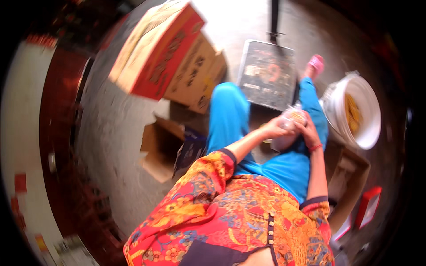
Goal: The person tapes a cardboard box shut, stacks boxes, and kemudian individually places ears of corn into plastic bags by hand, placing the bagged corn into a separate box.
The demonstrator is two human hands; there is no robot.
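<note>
A clear plastic bag (pixel 283 143) with pale contents hangs between my knees, its upper part gathered in both hands. My left hand (pixel 274 128) in the picture's left half of the pair cannot be matched by side alone; the arm on the left ends in a hand closed on the bag's side. The other hand (pixel 309 131), with a red bracelet at its wrist, grips the bag from the right. Small pale pieces (pixel 297 116) show at the top of the bag. Blur hides the fingertips.
A black board-topped scale (pixel 266 76) stands ahead. Printed cardboard cartons (pixel 193 73) are at the left, with an open carton (pixel 159 146) nearer. At the right are a white bucket (pixel 371 116) holding yellow things, another open carton (pixel 349 186) and a red-edged box (pixel 368 206).
</note>
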